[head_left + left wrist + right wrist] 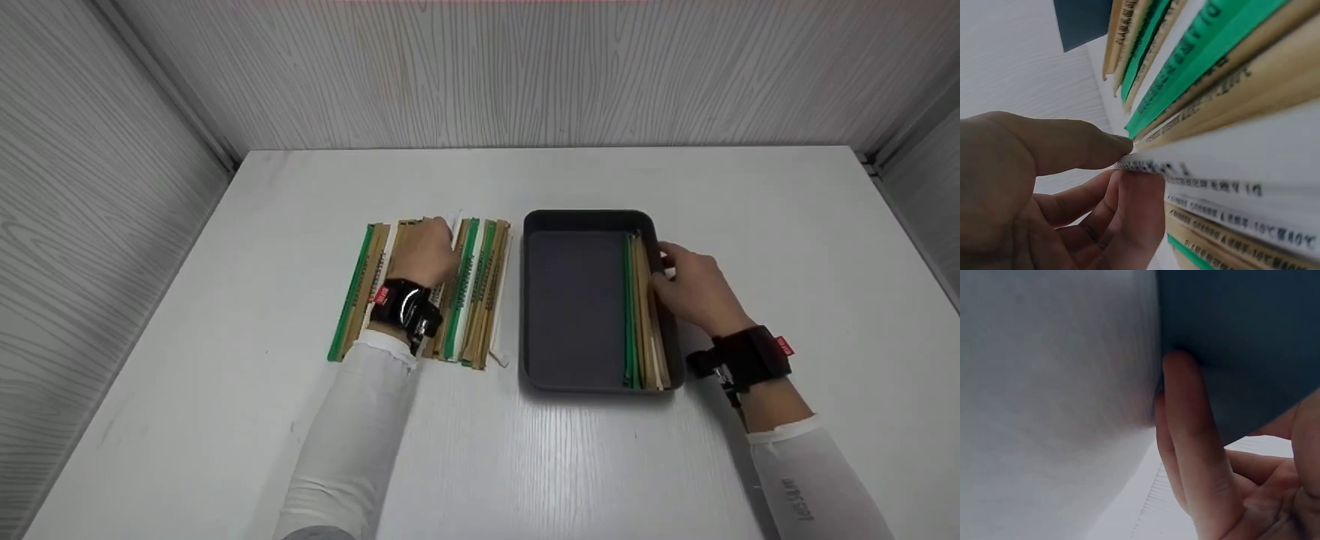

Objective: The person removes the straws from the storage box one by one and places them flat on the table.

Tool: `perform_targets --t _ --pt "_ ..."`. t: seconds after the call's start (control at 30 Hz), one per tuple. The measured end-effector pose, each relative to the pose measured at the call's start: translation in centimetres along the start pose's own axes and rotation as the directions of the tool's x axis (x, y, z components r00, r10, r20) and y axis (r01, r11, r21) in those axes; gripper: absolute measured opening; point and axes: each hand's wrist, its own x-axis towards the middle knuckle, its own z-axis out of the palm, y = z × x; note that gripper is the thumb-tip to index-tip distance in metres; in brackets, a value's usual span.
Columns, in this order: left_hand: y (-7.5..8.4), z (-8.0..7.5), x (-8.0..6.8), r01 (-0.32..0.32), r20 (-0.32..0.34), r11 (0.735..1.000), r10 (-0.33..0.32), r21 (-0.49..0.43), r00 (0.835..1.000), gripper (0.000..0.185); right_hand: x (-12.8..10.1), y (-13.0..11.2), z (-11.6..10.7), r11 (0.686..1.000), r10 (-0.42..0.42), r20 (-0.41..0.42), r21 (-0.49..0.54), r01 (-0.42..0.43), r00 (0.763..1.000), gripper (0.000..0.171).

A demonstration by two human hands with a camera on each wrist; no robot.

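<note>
A row of thin paper-wrapped straws [351, 292] in green, brown and white lies on the table. Over its middle, my left hand [424, 251] pinches a white wrapped straw [1230, 152] near one end between thumb and fingers. Just right of the row stands a dark grey rectangular tray [574, 307]. Several green and brown wrapped straws [642, 322] lie lengthwise along its right side. My right hand [697, 289] holds that right wall, thumb at the rim and fingers [1188, 405] against the outer face. Part of the row is hidden under my left hand and wrist.
The white table [525, 465] carries the tray and the straws. Grey wood-grain panels [480, 75] rise behind it and at both sides. Each wrist wears a black strapped camera, such as the left one [405, 306].
</note>
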Motion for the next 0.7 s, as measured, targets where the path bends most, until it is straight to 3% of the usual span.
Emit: perform_targets --t 0.23,0.37,0.57,0.7 --pt "0.03 1.02 0.24 0.038 0.027 0.999 -0.038 -0.011 0.999 0.013 -0.11 0.02 0.01 1.0 -0.01 -0.005 0.005 0.01 1.0 0.055" --pt "0.04 1.14 0.08 0.037 0.033 0.999 -0.036 -0.017 0.999 0.01 -0.11 0.07 0.0 1.0 -0.023 -0.018 -0.007 0.023 1.0 0.054" --pt "0.03 1.13 -0.12 0.015 0.033 1.0 -0.014 -0.014 0.999 0.024 -0.1 0.06 -0.01 0.999 -0.025 -0.021 -0.022 0.025 0.999 0.054" --pt "0.18 1.01 -0.07 0.025 0.037 1.0 -0.025 -0.007 0.999 0.025 -0.02 -0.03 -0.05 1.0 -0.013 -0.014 -0.016 0.013 1.0 0.055"
